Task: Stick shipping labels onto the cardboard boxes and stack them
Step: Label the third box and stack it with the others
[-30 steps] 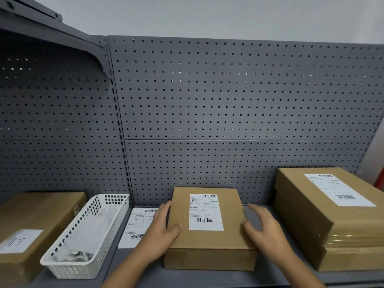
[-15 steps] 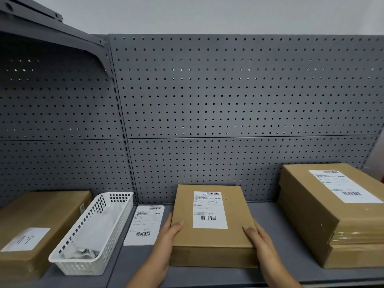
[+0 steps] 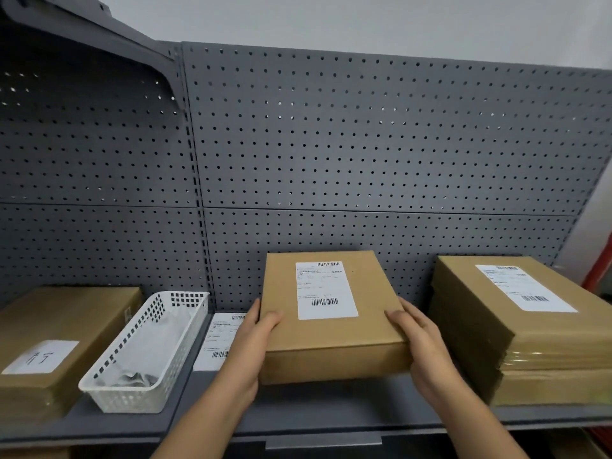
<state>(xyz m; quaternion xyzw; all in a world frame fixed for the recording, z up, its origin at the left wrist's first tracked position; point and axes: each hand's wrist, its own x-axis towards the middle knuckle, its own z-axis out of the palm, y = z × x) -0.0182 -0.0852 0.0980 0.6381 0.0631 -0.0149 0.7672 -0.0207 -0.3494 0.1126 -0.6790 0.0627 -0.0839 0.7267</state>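
Observation:
A flat cardboard box with a white shipping label stuck on its top is held above the grey shelf. My left hand grips its left edge, thumb on top. My right hand grips its right edge the same way. A stack of labelled cardboard boxes stands to the right. A loose sheet of labels lies flat on the shelf to the left of the held box, partly hidden by my left hand.
A white plastic basket with crumpled backing paper sits left of the labels. Another cardboard box stack with a handwritten white note stands at the far left. A grey pegboard closes the back; a shelf bracket overhangs at upper left.
Both hands closed on the box's sides and raised it off the shelf. It now hangs higher than one second ago, when it lay on the shelf.

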